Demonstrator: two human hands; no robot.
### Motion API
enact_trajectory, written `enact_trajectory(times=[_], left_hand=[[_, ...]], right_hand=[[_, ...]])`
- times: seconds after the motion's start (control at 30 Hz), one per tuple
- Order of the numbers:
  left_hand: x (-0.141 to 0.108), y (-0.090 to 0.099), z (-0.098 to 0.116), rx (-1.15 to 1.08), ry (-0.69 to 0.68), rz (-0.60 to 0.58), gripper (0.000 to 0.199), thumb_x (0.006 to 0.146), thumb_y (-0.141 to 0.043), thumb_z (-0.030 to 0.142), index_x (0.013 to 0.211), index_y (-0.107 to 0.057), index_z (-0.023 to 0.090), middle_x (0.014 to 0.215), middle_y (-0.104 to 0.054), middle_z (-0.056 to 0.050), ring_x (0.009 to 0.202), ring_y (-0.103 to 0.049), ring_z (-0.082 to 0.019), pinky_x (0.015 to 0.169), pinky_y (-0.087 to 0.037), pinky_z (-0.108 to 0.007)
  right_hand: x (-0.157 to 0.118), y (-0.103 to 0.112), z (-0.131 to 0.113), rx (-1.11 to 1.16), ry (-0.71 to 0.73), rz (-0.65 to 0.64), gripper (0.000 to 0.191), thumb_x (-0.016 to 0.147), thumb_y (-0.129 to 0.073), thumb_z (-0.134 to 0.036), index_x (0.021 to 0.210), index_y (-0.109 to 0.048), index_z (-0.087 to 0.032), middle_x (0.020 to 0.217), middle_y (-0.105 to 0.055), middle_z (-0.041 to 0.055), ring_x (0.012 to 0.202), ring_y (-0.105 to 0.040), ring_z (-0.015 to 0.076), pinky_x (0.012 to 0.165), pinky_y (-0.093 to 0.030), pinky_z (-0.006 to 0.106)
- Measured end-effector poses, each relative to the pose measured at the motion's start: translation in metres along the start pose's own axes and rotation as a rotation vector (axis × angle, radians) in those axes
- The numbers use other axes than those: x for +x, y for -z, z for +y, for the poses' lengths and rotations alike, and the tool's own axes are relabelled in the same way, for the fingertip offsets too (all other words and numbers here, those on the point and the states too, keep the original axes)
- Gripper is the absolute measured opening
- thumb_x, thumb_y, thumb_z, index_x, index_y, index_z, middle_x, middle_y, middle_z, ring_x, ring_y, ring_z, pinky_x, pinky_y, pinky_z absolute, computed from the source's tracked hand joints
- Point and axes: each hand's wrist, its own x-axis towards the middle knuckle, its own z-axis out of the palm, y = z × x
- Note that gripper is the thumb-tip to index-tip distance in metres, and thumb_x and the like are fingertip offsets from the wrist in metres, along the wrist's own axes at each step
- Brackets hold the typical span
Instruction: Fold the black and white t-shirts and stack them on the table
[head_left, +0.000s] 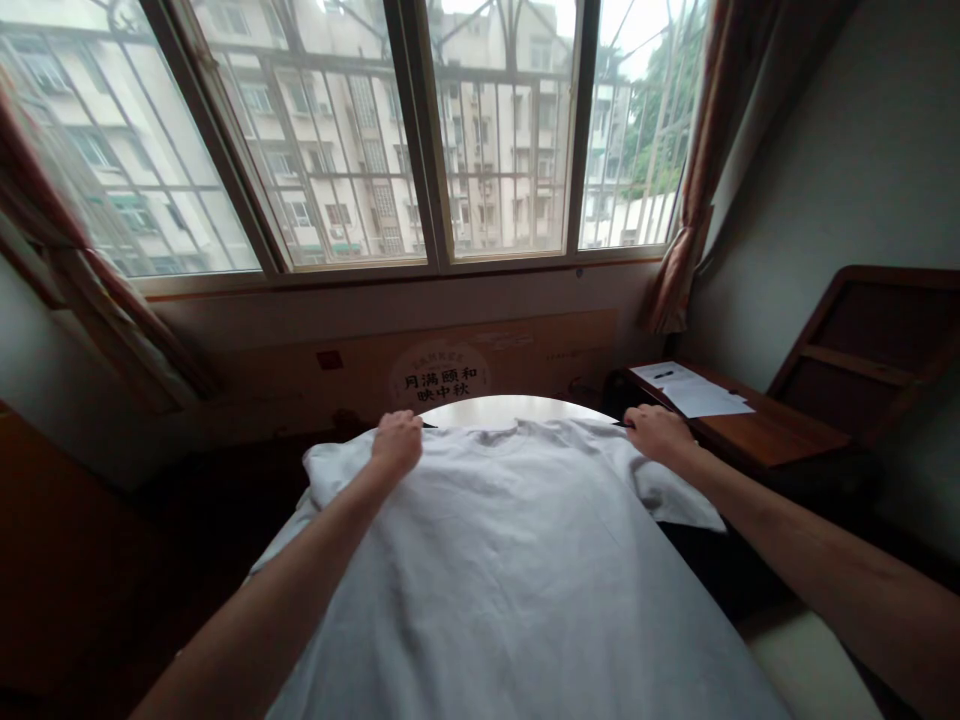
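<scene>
Fingers of left hand (400,440) and right hand (660,433) grip white T-shirt (510,540) shoulders; uneven pull could skew collar (491,438) between them.

Left hand (399,440), right hand (660,434) grip shoulders of white T-shirt (510,560) spread over white worktop (510,408) before barred window (418,130).

So we're on a head cam, looking forward and down from the wearer's spot, pretty close over the white shirt (510,560) on the near side and facing the window (424,150) on the far side.
</scene>
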Motion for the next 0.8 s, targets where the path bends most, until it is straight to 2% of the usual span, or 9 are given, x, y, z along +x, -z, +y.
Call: enact_trajectory(times=[0.07, 0.17, 0.27, 0.33, 0.43, 0.5, 0.6, 0.7, 0.8], left_hand=[[0.001, -0.02, 0.045, -0.048, -0.056, -0.046, 0.04, 0.096, -0.041, 0.031, 0.12, -0.067, 0.013, 0.129, -0.064, -0.019, 0.126, -0.054, -0.028, 0.11, -0.036, -0.037], [0.001, -0.05, 0.091, -0.092, -0.015, -0.084, 0.06, 0.095, -0.043, 0.048, 0.138, -0.056, 0.008, 0.145, -0.053, -0.025, 0.138, -0.045, -0.035, 0.115, -0.033, -0.047], [-0.001, -0.07, 0.105, -0.125, 0.061, -0.097, 0.074, 0.097, -0.034, 0.056, 0.15, -0.042, 0.005, 0.157, -0.038, -0.027, 0.148, -0.031, -0.037, 0.12, -0.024, -0.055], [-0.001, -0.077, 0.103, -0.139, 0.078, -0.1, 0.077, 0.097, -0.03, 0.059, 0.153, -0.037, 0.006, 0.16, -0.032, -0.025, 0.151, -0.027, -0.036, 0.122, -0.02, -0.055], [0.0, -0.08, 0.099, -0.146, 0.083, -0.097, 0.078, 0.097, -0.029, 0.059, 0.154, -0.036, 0.007, 0.162, -0.029, -0.024, 0.152, -0.025, -0.036, 0.123, -0.018, -0.055], [0.0, -0.081, 0.099, -0.146, 0.084, -0.087, 0.078, 0.097, -0.029, 0.058, 0.155, -0.035, 0.006, 0.162, -0.029, -0.025, 0.152, -0.024, -0.036, 0.123, -0.017, -0.056], [-0.001, -0.082, 0.101, -0.144, 0.085, -0.066, 0.076, 0.097, -0.03, 0.056, 0.155, -0.034, 0.008, 0.163, -0.028, -0.023, 0.153, -0.022, -0.035, 0.123, -0.015, -0.057], [-0.004, -0.082, 0.102, -0.148, 0.084, -0.044, 0.072, 0.097, -0.03, 0.054, 0.155, -0.035, 0.01, 0.162, -0.031, -0.02, 0.153, -0.024, -0.033, 0.124, -0.016, -0.056], [-0.007, -0.081, 0.102, -0.159, 0.081, -0.01, 0.069, 0.098, -0.031, 0.051, 0.154, -0.036, 0.011, 0.16, -0.037, -0.019, 0.151, -0.028, -0.032, 0.123, -0.018, -0.055]], right_hand=[[0.019, -0.002, -0.044, 0.202, 0.178, 0.015, 0.039, 0.094, -0.048, -0.022, 0.129, -0.063, -0.012, 0.132, -0.063, 0.0177, 0.122, -0.058, 0.0289, 0.106, -0.043, 0.039], [0.045, -0.019, -0.111, 0.335, 0.338, -0.024, 0.054, 0.097, -0.048, -0.024, 0.148, -0.046, -0.009, 0.151, -0.049, 0.0157, 0.138, -0.047, 0.0259, 0.117, -0.034, 0.034], [0.055, -0.049, -0.157, 0.339, 0.382, -0.063, 0.059, 0.098, -0.047, -0.025, 0.154, -0.037, -0.007, 0.158, -0.041, 0.0147, 0.146, -0.038, 0.0275, 0.12, -0.03, 0.036], [0.053, -0.069, -0.17, 0.331, 0.383, -0.091, 0.058, 0.099, -0.046, -0.026, 0.153, -0.039, -0.007, 0.158, -0.04, 0.0165, 0.147, -0.037, 0.0313, 0.121, -0.028, 0.043], [0.048, -0.085, -0.168, 0.322, 0.414, -0.118, 0.054, 0.101, -0.045, -0.032, 0.152, -0.043, -0.013, 0.16, -0.038, 0.015, 0.147, -0.035, 0.0317, 0.122, -0.024, 0.049], [0.051, -0.083, -0.156, 0.29, 0.403, -0.088, 0.054, 0.102, -0.043, -0.034, 0.154, -0.041, -0.019, 0.162, -0.036, 0.0102, 0.15, -0.031, 0.0275, 0.123, -0.02, 0.047], [0.065, -0.068, -0.128, 0.2, 0.218, -0.009, 0.053, 0.103, -0.039, -0.033, 0.154, -0.043, -0.018, 0.16, -0.039, 0.0116, 0.151, -0.027, 0.029, 0.123, -0.017, 0.05], [0.086, -0.055, -0.103, 0.156, 0.071, -0.026, 0.046, 0.102, -0.04, -0.034, 0.134, -0.065, -0.011, 0.15, -0.049, 0.0198, 0.149, -0.027, 0.0376, 0.119, -0.015, 0.059], [0.103, -0.053, -0.093, 0.152, 0.057, -0.117, 0.038, 0.097, -0.054, -0.043, 0.106, -0.078, -0.015, 0.136, -0.062, 0.0176, 0.147, -0.031, 0.0386, 0.119, -0.015, 0.059]])
